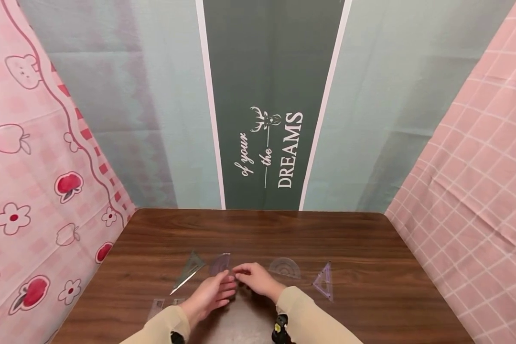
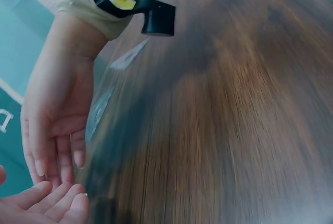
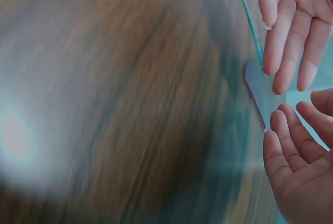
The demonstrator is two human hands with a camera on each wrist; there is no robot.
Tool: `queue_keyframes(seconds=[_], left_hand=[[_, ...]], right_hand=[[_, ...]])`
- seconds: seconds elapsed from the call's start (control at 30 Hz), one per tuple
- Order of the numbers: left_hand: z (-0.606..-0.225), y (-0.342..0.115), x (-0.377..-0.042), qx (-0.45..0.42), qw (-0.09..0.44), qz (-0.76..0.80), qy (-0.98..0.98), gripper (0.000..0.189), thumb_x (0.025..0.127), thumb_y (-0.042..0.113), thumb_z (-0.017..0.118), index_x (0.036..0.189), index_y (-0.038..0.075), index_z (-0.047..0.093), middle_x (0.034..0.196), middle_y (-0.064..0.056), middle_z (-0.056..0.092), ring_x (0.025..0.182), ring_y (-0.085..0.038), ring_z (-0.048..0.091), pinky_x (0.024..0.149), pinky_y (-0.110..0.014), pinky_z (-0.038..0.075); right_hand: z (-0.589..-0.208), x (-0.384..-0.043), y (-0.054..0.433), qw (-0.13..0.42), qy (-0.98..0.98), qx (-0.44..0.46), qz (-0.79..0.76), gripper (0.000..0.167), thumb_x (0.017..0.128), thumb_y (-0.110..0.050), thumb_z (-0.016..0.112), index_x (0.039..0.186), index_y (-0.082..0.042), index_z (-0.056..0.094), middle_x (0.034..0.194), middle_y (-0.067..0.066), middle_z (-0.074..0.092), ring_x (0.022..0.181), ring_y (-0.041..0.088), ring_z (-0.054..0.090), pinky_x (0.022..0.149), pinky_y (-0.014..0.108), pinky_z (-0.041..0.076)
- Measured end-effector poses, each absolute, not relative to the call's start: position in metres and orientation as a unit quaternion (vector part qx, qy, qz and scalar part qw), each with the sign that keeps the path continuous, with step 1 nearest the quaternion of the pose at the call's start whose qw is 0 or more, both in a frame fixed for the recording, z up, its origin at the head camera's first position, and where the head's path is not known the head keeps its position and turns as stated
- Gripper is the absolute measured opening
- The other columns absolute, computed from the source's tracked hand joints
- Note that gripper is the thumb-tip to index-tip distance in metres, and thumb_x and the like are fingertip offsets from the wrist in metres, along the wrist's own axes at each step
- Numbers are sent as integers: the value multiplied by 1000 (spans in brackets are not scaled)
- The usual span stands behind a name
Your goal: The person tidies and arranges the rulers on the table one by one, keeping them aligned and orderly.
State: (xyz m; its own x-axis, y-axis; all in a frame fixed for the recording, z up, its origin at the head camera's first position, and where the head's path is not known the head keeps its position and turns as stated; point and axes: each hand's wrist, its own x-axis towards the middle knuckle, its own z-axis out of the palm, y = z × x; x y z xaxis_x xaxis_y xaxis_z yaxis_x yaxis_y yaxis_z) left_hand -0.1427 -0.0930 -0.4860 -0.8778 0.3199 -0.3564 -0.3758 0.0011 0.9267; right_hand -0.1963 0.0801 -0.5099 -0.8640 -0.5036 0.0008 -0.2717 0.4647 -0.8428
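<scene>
My left hand (image 1: pixel 211 295) and right hand (image 1: pixel 260 281) are low over the middle of the table, fingertips facing each other with a narrow gap between. The left fingers are nearly straight; the right ones are softly bent. Neither hand shows anything gripped. Just beyond the fingertips lies a see-through purplish protractor (image 1: pixel 219 264), its lower edge partly hidden by the left hand. In the right wrist view this protractor (image 3: pixel 254 91) appears behind the fingertips. A clear protractor (image 1: pixel 285 268) lies to the right of the right hand.
Left of the purplish protractor lies a greyish set square (image 1: pixel 190 271) with a bright edge. A purple set square (image 1: pixel 325 283) is on the right. Near the left sleeve lies a clear flat piece (image 1: pixel 156 306). Patterned cloths hang around the wooden table (image 1: pixel 370 243).
</scene>
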Motion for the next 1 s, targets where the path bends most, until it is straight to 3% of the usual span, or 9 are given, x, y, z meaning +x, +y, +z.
queue_keyframes(seconds=[0.23,0.37,0.53,0.7,1.0], left_hand=[[-492,-43,-152,-24,237,731,640,64,100,37,32,131,-18,35,132,-34,41,122,-46,41,96,-54,37],[-492,-9,-154,-28,234,739,631,63,99,37,35,131,-17,37,132,-33,43,122,-45,42,96,-53,38],[-491,21,-156,-42,235,742,627,61,98,36,38,130,-16,40,131,-31,45,122,-44,42,95,-53,38],[-489,46,-159,-53,237,746,620,61,98,37,40,130,-15,41,132,-31,45,123,-44,41,96,-52,38],[-488,94,-148,-66,244,780,572,66,95,30,47,132,-21,27,133,-44,28,123,-56,29,96,-58,34]], right_hand=[[-511,-205,129,107,856,-224,-453,25,93,-15,56,109,2,65,102,11,66,77,20,60,66,26,47],[-510,-209,166,97,861,-202,-457,26,94,-13,55,110,5,64,103,15,66,82,22,59,66,26,47],[-507,-213,205,96,854,-169,-483,28,95,-11,52,113,9,61,106,21,65,96,30,59,74,30,48],[-504,-216,234,71,868,-139,-472,26,95,-7,52,112,11,60,105,22,65,99,32,60,80,35,50],[-496,-217,274,22,926,-84,-368,24,92,-5,54,112,7,62,106,19,65,100,34,60,83,48,48]])
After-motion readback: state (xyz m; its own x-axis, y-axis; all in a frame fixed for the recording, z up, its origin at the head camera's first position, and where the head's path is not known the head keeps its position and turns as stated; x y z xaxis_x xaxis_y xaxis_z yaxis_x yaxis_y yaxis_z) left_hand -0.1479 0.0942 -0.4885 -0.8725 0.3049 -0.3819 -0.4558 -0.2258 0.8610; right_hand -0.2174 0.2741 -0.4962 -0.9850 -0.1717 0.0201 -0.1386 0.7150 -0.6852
